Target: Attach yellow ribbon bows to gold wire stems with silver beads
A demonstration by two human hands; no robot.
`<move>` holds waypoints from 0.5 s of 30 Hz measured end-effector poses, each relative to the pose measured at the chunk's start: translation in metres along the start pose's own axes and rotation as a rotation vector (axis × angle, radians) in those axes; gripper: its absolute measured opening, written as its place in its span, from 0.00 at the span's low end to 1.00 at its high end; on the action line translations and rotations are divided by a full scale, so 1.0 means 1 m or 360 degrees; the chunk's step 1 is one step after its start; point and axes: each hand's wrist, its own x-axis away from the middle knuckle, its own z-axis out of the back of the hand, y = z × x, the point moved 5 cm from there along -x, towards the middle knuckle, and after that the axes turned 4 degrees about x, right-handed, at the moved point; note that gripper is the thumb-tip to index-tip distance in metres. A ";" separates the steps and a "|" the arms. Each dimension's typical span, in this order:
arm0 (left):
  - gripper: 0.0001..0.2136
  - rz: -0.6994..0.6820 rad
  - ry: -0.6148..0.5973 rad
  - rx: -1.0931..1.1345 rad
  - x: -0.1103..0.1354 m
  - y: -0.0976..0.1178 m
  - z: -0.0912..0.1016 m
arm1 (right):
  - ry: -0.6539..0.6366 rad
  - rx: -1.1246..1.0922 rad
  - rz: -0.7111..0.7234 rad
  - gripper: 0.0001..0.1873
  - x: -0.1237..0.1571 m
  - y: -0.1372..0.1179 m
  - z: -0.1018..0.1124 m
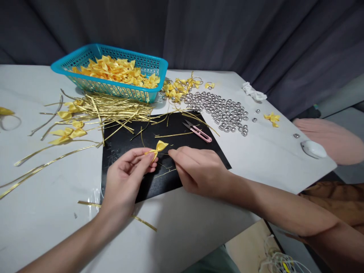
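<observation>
Between the thumb and fingers of my left hand is a yellow ribbon bow, held above a black mat. My right hand is closed in a pinch just right of the bow. A thin gold twist tie runs from the bow to its fingertips. Pink thread snips lie on the mat beyond my right hand, blades pointing up-left. Loose gold strips, one a gold tie, lie on the mat around them.
A blue basket of yellow bows stands at the back left, with a heap of gold ties before it. Silver heart-shaped beads spread at the back right. More bows lie left; a white mouse-like object sits near the right edge.
</observation>
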 end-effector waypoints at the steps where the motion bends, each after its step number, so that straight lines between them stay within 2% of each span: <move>1: 0.08 -0.0003 0.0019 -0.0004 0.000 0.000 0.001 | 0.0035 0.0007 0.0010 0.12 0.000 0.000 0.001; 11: 0.07 0.0005 -0.0055 -0.0023 0.002 0.000 -0.001 | 0.0096 0.0037 -0.0018 0.10 0.002 0.000 -0.002; 15: 0.07 -0.0014 -0.0056 -0.0049 0.002 0.000 0.000 | 0.0019 0.0044 0.0030 0.14 0.004 0.000 -0.003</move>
